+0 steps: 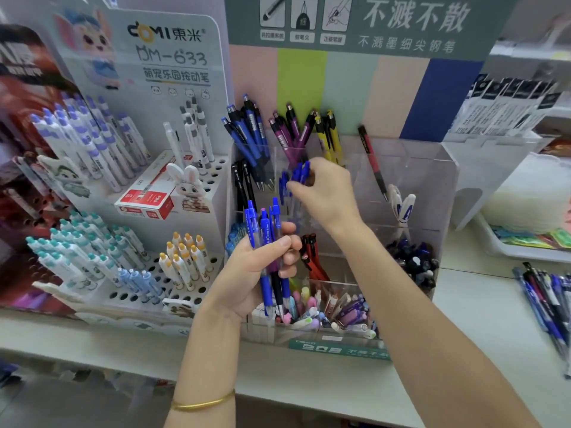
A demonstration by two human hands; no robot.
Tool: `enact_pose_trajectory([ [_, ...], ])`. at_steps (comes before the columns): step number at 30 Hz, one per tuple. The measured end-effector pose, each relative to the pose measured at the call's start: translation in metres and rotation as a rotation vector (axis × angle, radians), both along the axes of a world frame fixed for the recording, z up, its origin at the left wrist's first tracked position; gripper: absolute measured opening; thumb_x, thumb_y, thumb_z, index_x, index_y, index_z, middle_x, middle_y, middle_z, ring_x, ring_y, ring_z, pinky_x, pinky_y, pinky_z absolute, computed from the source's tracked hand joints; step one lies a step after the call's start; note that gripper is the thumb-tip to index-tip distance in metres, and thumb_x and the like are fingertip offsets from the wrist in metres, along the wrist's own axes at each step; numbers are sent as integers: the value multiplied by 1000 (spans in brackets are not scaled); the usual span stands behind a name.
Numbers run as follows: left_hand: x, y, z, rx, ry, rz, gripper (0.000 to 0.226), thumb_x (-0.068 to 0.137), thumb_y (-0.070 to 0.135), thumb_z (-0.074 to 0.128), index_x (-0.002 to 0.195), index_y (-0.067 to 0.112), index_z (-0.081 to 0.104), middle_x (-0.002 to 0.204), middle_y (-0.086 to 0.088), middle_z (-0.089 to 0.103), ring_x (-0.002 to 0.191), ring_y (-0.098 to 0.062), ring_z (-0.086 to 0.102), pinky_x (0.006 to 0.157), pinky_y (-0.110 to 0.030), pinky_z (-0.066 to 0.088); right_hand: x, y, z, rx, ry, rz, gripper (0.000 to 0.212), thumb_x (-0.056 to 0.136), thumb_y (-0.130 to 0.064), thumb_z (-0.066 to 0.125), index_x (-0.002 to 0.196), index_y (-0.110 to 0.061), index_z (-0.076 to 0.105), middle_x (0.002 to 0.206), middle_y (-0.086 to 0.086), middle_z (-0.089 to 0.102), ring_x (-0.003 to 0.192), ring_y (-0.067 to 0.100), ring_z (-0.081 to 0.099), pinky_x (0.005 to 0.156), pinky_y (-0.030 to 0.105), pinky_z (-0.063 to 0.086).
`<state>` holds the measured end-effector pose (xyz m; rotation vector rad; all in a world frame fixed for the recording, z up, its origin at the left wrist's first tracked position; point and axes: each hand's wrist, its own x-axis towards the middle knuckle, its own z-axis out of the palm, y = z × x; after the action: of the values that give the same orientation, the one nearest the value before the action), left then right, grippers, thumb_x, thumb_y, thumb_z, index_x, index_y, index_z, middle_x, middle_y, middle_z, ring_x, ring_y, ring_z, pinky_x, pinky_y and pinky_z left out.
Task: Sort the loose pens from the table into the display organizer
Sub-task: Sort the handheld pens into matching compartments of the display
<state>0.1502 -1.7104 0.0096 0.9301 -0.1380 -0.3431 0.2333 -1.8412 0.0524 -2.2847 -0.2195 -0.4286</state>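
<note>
Against organizer: pens upright, tips down

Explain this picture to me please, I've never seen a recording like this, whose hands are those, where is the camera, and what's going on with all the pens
There is no machine here. A person wears one wide-angle camera on the head, looking forward and down, so you see their own arms. The left hand grips a bundle of blue pens, tips down. The right hand pinches a few blue pens over the clear display organizer, which already holds pens mostly grouped by colour. More loose pens lie on the white table at the far right. A white stand of cartoon pens is on the left.
</note>
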Motion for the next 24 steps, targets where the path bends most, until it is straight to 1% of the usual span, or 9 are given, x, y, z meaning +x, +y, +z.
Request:
enact_pose_trajectory([
  [4,1,5,-1,-6,25,8,17,84,10,56,100,6,55,72,-5,56,53,-9,49,46,-19,43,-1,6,-5,-51,161,20,31,82,-20,74,102,-8,54,90,2,59,84,19,57,69,28,44],
  [7,2,6,-2,5,16,10,14,85,13,55,97,7,53,69,-4,55,51,-9,47,46,-19,42,-16,-2,2,27,85,-29,32,87,-17,69,112,-9,52,94,1,58,89,19,60,76,38,55],
  [9,2,6,-2,26,6,8,12,85,15,55,94,7,52,68,-3,54,51,-9,47,46,-20,42,-30,-7,9,131,5,0,16,91,-18,64,106,-13,60,87,-3,61,80,12,62,71,34,56],
  [11,3,3,0,73,-27,-4,10,88,15,56,93,7,52,70,-4,55,51,-10,48,47,-21,41,-45,-6,16,191,119,147,9,91,-26,64,93,-18,66,76,-4,65,64,4,61,58,21,52],
  [13,3,0,3,160,-68,9,8,93,13,56,92,6,54,71,-5,57,52,-11,48,48,-22,41,-52,-3,15,180,290,280,14,86,-30,69,90,-16,69,76,1,69,58,10,62,53,17,50],
  [15,3,-4,6,236,-84,43,8,97,7,49,92,4,55,68,-5,58,52,-12,48,47,-23,40,-53,0,13,207,347,320,17,83,-25,73,88,-10,68,77,8,69,49,19,58,48,21,49],
  [17,4,-6,7,260,-85,46,8,97,7,48,93,4,55,67,-5,59,53,-13,49,47,-23,41,-51,-1,12,221,337,307,15,83,-22,73,84,-7,68,76,11,70,50,18,57,49,26,50],
  [20,3,-6,7,234,-73,18,14,89,16,56,95,3,55,70,-5,59,54,-12,49,49,-23,43,-47,-5,12,179,326,274,13,83,-20,73,79,-8,70,74,9,71,58,10,61,60,30,54],
  [24,5,-4,4,143,-62,-22,18,90,16,56,102,2,54,74,-5,60,57,-12,51,52,-23,45,-42,-10,12,277,452,312,12,85,-18,71,81,-7,68,61,-1,63,50,4,55,48,17,43],
])
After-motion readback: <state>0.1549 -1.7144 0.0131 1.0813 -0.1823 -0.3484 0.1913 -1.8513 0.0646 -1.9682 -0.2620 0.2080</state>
